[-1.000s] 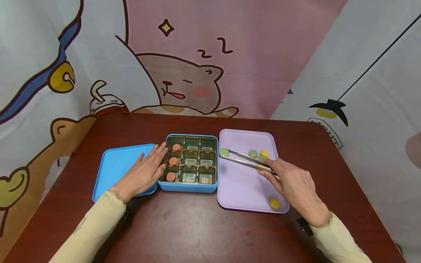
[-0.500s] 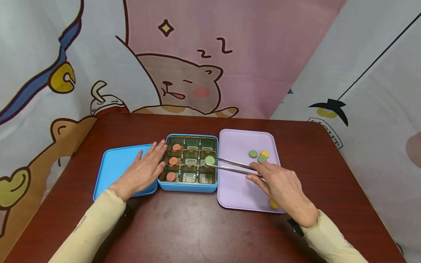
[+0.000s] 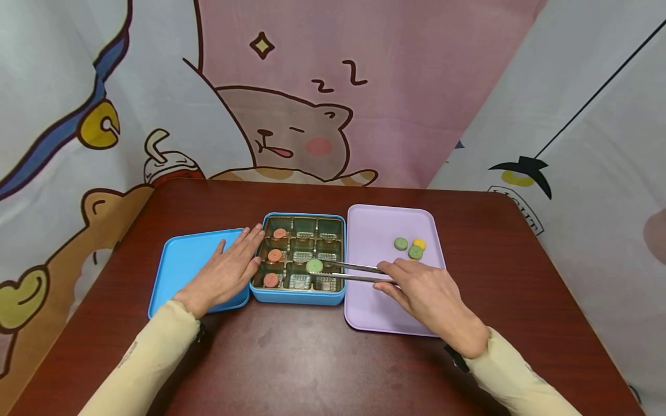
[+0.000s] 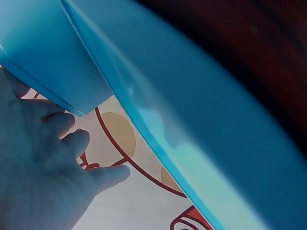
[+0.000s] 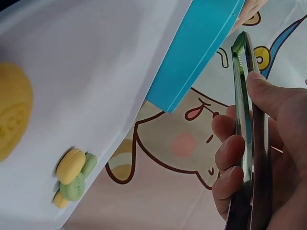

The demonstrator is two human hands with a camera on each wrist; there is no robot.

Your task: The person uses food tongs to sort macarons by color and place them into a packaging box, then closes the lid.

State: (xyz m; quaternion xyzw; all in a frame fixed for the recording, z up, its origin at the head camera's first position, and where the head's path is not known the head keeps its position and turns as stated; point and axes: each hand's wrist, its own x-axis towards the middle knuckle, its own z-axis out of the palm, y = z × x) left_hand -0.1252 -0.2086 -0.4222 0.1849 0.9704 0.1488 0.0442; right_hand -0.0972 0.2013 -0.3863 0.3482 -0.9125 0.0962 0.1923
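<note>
My right hand (image 3: 429, 300) grips a pair of metal tongs (image 3: 359, 267). Between the tips of the tongs is a green disc (image 3: 314, 266) with a button-like top, over the middle of the divided blue box (image 3: 296, 297). With fingers outstretched, my left hand (image 3: 224, 274) rests against the box's left side and overlaps the blue lid (image 3: 182, 271). Three orange discs (image 3: 274, 255) occupy the left column of the box. In the right wrist view, thumb and fingers wrap the tongs' arms from opposite sides.
Right of the box lies a purple tray (image 3: 364, 312). Towards its far right are green discs (image 3: 400, 244) and a yellow disc (image 3: 419, 244). Another yellow disc (image 5: 12, 112) shows large in the right wrist view, hidden behind my right hand in the head view.
My right hand has moved left, carrying the green disc in the tongs from above the purple tray to over the box's middle. The left hand stays at the box's side.
</note>
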